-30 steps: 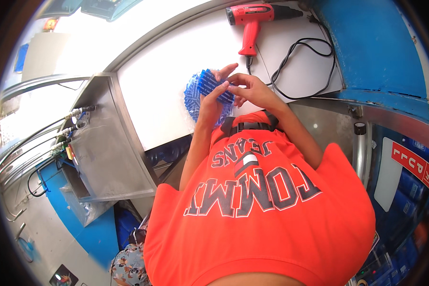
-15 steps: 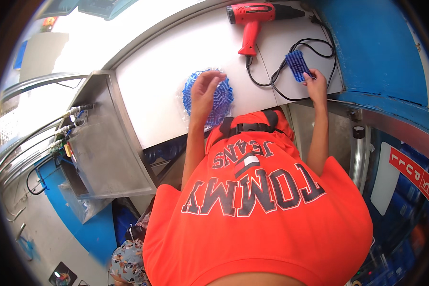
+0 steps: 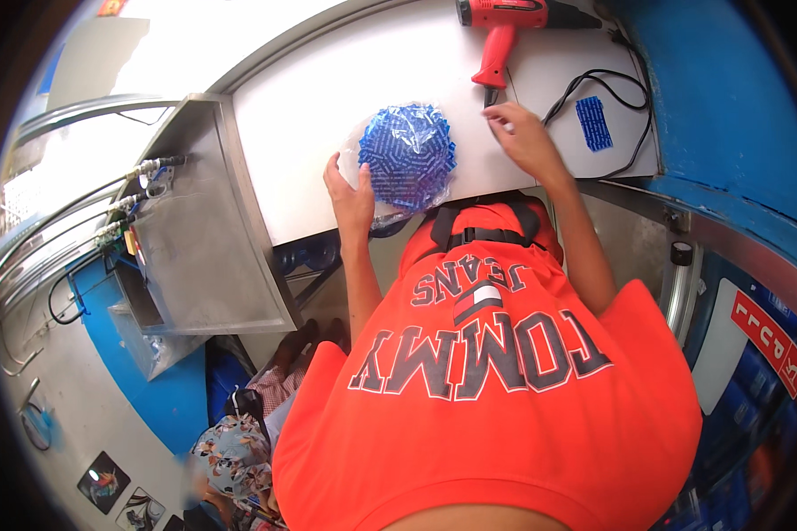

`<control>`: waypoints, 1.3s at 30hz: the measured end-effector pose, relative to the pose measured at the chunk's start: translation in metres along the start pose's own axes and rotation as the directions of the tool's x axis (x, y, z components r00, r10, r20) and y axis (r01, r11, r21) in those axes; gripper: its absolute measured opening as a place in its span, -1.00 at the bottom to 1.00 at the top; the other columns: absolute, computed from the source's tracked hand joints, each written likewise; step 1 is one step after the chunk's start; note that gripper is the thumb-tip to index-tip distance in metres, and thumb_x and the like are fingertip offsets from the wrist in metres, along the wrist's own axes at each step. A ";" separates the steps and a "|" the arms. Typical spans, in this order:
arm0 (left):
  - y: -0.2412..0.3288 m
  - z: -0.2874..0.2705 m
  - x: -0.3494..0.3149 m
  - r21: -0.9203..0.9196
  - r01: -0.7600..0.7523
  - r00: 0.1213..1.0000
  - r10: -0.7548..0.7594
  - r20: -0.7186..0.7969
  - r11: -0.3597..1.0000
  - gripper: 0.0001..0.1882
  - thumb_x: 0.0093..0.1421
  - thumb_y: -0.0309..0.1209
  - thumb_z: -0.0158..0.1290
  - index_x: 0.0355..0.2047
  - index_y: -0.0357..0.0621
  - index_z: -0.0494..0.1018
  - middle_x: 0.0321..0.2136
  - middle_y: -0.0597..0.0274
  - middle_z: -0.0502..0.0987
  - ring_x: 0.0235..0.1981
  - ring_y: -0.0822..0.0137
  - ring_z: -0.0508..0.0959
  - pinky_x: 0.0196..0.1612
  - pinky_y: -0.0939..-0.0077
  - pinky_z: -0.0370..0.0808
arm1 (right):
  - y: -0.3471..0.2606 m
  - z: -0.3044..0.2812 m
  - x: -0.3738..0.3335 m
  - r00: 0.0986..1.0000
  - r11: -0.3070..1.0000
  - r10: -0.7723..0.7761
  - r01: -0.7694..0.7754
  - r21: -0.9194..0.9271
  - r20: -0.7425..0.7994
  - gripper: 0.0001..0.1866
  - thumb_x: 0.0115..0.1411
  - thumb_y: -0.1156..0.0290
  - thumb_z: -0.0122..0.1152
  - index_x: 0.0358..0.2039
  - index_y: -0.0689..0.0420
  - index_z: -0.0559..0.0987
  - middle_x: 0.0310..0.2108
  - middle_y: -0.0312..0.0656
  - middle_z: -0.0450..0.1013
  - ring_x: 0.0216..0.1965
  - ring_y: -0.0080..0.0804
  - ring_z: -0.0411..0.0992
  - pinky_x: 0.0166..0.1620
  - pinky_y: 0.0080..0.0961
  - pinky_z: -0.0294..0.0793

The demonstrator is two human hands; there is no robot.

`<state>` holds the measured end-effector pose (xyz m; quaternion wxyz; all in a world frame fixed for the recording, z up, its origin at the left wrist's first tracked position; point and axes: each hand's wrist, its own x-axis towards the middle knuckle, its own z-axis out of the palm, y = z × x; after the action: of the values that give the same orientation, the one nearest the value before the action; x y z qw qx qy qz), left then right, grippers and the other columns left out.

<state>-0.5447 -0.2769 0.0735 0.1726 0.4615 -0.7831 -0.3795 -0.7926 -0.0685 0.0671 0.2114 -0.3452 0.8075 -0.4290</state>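
Note:
A round clear plastic bag (image 3: 407, 159) packed with small blue printed pieces lies near the table's front edge. My left hand (image 3: 351, 196) is at its left side, thumb and fingers apart, with the fingertips by the loose plastic rim; whether they touch it I cannot tell. Right of the bag, my right hand (image 3: 527, 144) hovers over the table with fingers loosely bent and apart, holding nothing. Its fingertips come close to the cord end of a red and black heat gun (image 3: 498, 53). Farther right, a flat blue printed strip (image 3: 593, 124) rests on the white tabletop (image 3: 301, 115).
The heat gun's black cord (image 3: 651, 133) loops around the blue strip. A blue wall (image 3: 726, 106) bounds the table's right side. At the left stand a metal tray (image 3: 212, 257) and several hoses (image 3: 71, 221). Another person (image 3: 235, 456) is at the lower left.
My right hand has let go of the blue strip, which now lies on the table, and has moved left. My left hand has come off the bag's top to its left side.

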 end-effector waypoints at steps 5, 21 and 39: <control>-0.011 0.009 -0.022 -0.031 -0.041 0.993 0.044 0.106 0.999 -0.14 0.28 -0.24 0.18 0.39 -0.42 -0.01 0.37 -0.33 0.09 0.42 -0.16 0.11 0.42 0.12 0.10 | 0.001 0.078 0.046 0.927 0.787 -0.330 0.166 0.594 0.179 -0.78 0.22 0.52 0.26 -0.13 0.12 0.71 -0.07 -0.14 0.57 -0.07 -0.25 0.52 0.04 -0.41 0.49; -0.009 0.020 -0.050 0.199 -0.227 0.967 0.195 0.167 0.953 0.33 -0.05 0.14 0.39 0.47 -0.26 -0.16 0.42 -0.46 -0.13 0.46 -0.33 -0.09 0.43 -0.21 -0.09 | -0.014 0.101 0.038 0.952 0.956 -0.292 0.291 0.026 0.088 -0.47 0.03 0.23 0.48 0.01 0.18 0.61 -0.13 0.01 0.55 -0.13 -0.07 0.50 -0.03 -0.22 0.51; -0.003 0.036 -0.050 0.197 -0.256 0.956 0.218 0.195 0.946 0.06 0.19 -0.11 0.24 0.48 -0.19 -0.16 0.44 -0.38 -0.12 0.45 -0.35 -0.04 0.38 -0.40 -0.10 | -0.032 0.117 0.043 0.961 0.989 -0.120 0.094 0.113 0.249 -0.62 0.20 0.36 0.27 0.02 0.15 0.63 -0.28 -0.02 0.59 -0.30 -0.24 0.53 -0.12 -0.34 0.52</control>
<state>-0.5395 -0.2191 0.0511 0.0972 0.3459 -0.8820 -0.3048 -0.7343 -0.1770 0.0284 0.3073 -0.4296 0.7312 -0.4316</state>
